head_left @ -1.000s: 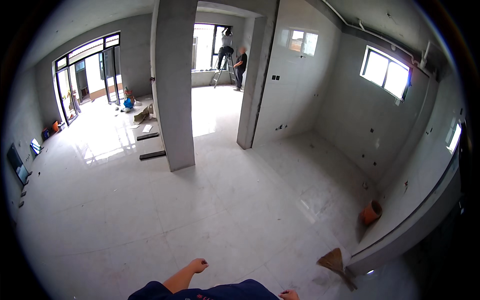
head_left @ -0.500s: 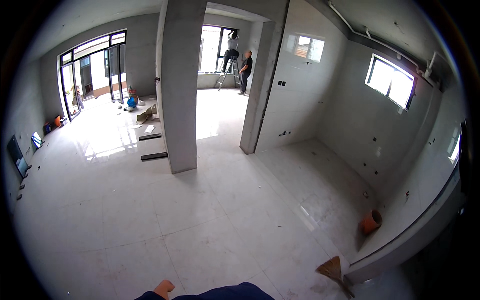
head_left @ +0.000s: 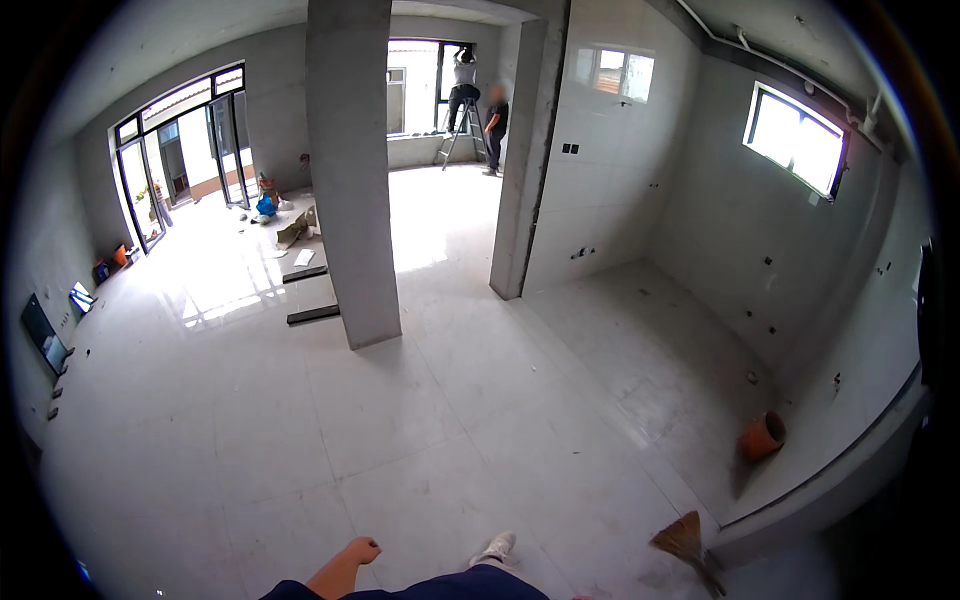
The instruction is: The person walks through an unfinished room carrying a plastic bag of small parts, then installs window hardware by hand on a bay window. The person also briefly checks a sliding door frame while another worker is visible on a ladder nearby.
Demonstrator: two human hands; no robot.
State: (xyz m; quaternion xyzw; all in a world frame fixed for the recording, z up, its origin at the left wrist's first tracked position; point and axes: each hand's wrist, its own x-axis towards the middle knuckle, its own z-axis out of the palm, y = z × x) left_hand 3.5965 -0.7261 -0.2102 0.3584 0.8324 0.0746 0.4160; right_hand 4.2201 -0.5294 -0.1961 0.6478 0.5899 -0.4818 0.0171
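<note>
My left hand (head_left: 362,550) hangs over the tile floor (head_left: 400,480) at the bottom of the view, its fingers curled in, with nothing visible in it. At the lower edge, right of my body, a small sliver of skin (head_left: 582,597) shows, perhaps my right hand; its fingers are hidden. One white shoe (head_left: 496,548) of mine is on the tiles ahead of my dark clothing. A straw broom (head_left: 682,538) lies at the lower right beside the end of a low wall, apart from both hands.
An orange bucket (head_left: 762,437) lies tipped by the right wall. A grey pillar (head_left: 362,200) rises ahead. Beyond it, one person is up on a stepladder (head_left: 462,135) at a window; another person (head_left: 496,130) stands beside. Dark strips (head_left: 313,315) and bags (head_left: 292,235) lie left of the pillar.
My left hand and forearm have come further into view, higher and to the right. My white shoe has appeared. The view has shifted slightly; the broom and bucket stay where they were.
</note>
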